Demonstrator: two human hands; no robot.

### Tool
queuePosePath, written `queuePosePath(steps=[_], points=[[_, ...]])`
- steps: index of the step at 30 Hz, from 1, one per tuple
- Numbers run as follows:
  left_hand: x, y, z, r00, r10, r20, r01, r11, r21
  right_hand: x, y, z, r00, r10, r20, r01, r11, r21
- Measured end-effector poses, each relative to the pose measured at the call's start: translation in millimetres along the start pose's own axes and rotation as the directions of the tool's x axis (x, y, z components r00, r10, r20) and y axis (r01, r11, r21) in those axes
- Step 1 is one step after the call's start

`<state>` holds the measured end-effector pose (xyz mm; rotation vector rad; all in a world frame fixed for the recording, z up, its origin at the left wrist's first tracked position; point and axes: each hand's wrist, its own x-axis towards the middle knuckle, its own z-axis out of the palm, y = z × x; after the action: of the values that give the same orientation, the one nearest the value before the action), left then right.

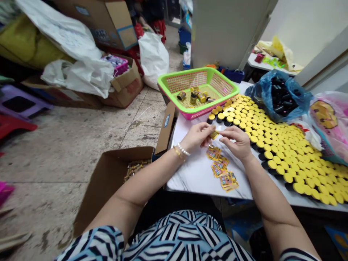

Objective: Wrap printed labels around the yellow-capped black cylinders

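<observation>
My left hand point(196, 136) and my right hand point(236, 142) meet over the white marble-patterned table point(195, 174), fingers pinched together on a small yellow sticker label point(214, 135). Just below them lies a loose pile of more yellow sticker labels point(221, 168). To the right, several rows of small black bottles with yellow caps point(285, 152) stand packed together. Behind the hands is a green and pink plastic basket point(168, 81) holding a few labelled bottles point(196, 96).
An open cardboard box point(108, 181) with yellow items sits on the floor left of the table. A blue bag of black bottles point(280, 95) and a pink bag point(330, 123) lie at the right. Boxes, white bags and plastic stools crowd the floor's far left.
</observation>
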<state>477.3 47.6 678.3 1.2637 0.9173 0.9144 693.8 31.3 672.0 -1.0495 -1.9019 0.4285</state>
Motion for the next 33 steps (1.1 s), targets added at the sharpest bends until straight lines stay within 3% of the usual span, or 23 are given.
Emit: queuePosePath(steps=[1, 2, 3, 5, 6, 7, 9, 12, 13, 15, 18, 22, 26, 29, 33], points=[[0, 7, -3.5, 0.984, 0.14, -0.106, -0.126, 0.983, 0.133, 3, 2, -11, 1.0, 0.016, -0.008, -0.017, 0.991, -0.132], [3, 16, -9.2, 0.933, 0.299, -0.201, -0.236, 0.929, 0.285, 5, 5, -22, 0.998, 0.055, -0.026, -0.06, 0.955, -0.289], [9, 25, -17.0, 0.853, 0.45, -0.267, -0.308, 0.844, 0.439, 7, 8, -34, 0.992, 0.117, -0.044, -0.124, 0.884, -0.451], [28, 42, -37.2, 0.693, 0.643, -0.325, -0.332, 0.685, 0.648, 9, 15, -53, 0.957, 0.281, -0.077, -0.251, 0.658, -0.71], [39, 49, -47.7, 0.657, 0.681, -0.324, -0.313, 0.636, 0.705, 10, 17, -60, 0.929, 0.36, -0.083, -0.284, 0.551, -0.785], [48, 52, -56.8, 0.647, 0.697, -0.309, -0.286, 0.597, 0.749, 10, 19, -64, 0.904, 0.42, -0.083, -0.296, 0.472, -0.831], [59, 51, -65.4, 0.647, 0.718, -0.258, -0.256, 0.523, 0.813, 10, 20, -66, 0.869, 0.492, -0.059, -0.288, 0.404, -0.868], [41, 28, -46.5, 0.647, 0.751, -0.128, -0.298, 0.405, 0.864, 9, 19, -64, 0.857, 0.514, -0.036, -0.284, 0.412, -0.866], [29, 16, -34.6, 0.668, 0.742, -0.061, -0.331, 0.369, 0.868, 9, 19, -64, 0.859, 0.51, -0.038, -0.289, 0.422, -0.859], [4, -10, -11.6, 0.755, 0.643, 0.133, -0.423, 0.321, 0.848, 7, 20, -65, 0.866, 0.497, -0.051, -0.301, 0.438, -0.847], [-15, -43, 6.7, 0.854, 0.443, 0.272, -0.457, 0.39, 0.8, 4, 24, -65, 0.883, 0.467, -0.042, -0.288, 0.47, -0.835], [-10, -57, 6.3, 0.896, 0.366, 0.252, -0.425, 0.538, 0.729, 3, 18, -53, 0.919, 0.393, -0.03, -0.25, 0.522, -0.815], [-11, -53, 3.9, 0.893, 0.431, 0.134, -0.405, 0.635, 0.657, 1, 5, -34, 0.928, 0.372, 0.031, -0.208, 0.584, -0.785], [-14, -46, 2.9, 0.84, 0.54, -0.061, -0.386, 0.672, 0.632, 0, -1, -28, 0.94, 0.335, 0.07, -0.179, 0.655, -0.734], [-14, -26, 5.7, 0.756, 0.628, -0.185, -0.406, 0.672, 0.62, 1, -17, -29, 0.978, 0.175, -0.117, -0.21, 0.822, -0.53]])
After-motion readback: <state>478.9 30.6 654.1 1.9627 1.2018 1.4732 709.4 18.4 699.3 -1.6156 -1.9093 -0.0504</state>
